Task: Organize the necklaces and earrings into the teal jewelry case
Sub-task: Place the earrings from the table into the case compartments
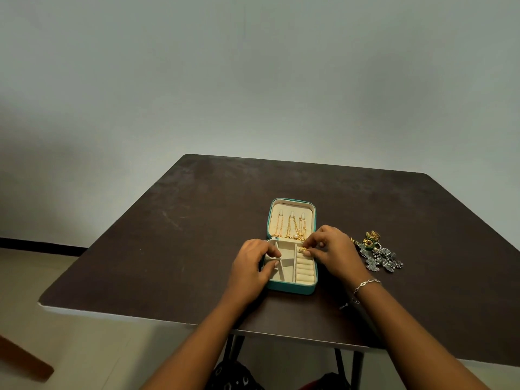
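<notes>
The teal jewelry case lies open on the dark table, its cream lid flat behind the tray. Three gold necklaces hang from hooks in the lid. My left hand grips the tray's left wall, fingers curled over the rim and thumb inside the left compartment. My right hand pinches a small gold earring at the top of the ring-roll column on the tray's right side. A heap of earrings, silver and gold-green, lies on the table just right of my right hand.
The dark brown table reaches to a pale wall behind. Its near edge runs below the case. A silver bracelet circles my right wrist. A brown wooden piece shows on the floor at lower left.
</notes>
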Demonstrator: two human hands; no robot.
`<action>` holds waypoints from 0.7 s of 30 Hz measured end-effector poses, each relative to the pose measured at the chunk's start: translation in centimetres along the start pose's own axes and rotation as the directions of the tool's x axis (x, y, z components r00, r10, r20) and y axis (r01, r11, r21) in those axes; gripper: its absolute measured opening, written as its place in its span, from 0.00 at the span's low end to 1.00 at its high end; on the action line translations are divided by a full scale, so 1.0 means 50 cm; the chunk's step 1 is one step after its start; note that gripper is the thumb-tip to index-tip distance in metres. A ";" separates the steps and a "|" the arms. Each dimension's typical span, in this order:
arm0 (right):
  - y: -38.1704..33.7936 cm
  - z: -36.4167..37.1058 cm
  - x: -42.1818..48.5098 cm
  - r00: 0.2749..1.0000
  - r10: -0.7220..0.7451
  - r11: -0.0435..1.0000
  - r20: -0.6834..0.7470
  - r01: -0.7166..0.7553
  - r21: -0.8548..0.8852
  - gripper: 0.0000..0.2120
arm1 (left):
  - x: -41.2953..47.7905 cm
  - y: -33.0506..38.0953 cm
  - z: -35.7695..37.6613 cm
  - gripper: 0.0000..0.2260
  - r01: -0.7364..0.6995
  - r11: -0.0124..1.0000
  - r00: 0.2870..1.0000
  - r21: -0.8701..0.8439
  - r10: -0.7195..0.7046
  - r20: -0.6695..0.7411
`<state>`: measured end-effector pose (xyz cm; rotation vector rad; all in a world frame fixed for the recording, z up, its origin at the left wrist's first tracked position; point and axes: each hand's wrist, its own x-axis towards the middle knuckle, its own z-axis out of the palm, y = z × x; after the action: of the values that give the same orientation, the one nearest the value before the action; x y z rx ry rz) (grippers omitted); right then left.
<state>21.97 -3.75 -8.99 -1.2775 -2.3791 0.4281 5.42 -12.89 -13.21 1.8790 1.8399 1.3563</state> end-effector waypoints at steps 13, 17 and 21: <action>0.009 -0.002 -0.007 0.998 -0.062 0.997 -0.010 0.061 -0.045 0.07 | 0.000 0.006 -0.003 0.04 0.030 1.000 0.999 -0.008 -0.030 0.023; 0.013 -0.002 -0.014 0.991 -0.095 0.995 -0.089 0.098 0.030 0.08 | 0.000 0.007 -0.004 0.04 0.036 0.999 0.999 -0.010 -0.036 0.027; 0.036 -0.012 -0.036 0.973 -0.071 0.980 -0.220 0.109 0.168 0.06 | -0.001 0.006 -0.004 0.04 0.026 1.000 0.999 -0.001 -0.026 0.018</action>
<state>24.45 -4.28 -9.63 -1.0729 -2.1562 0.4432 5.51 -13.12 -12.92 1.8533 1.8483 1.3277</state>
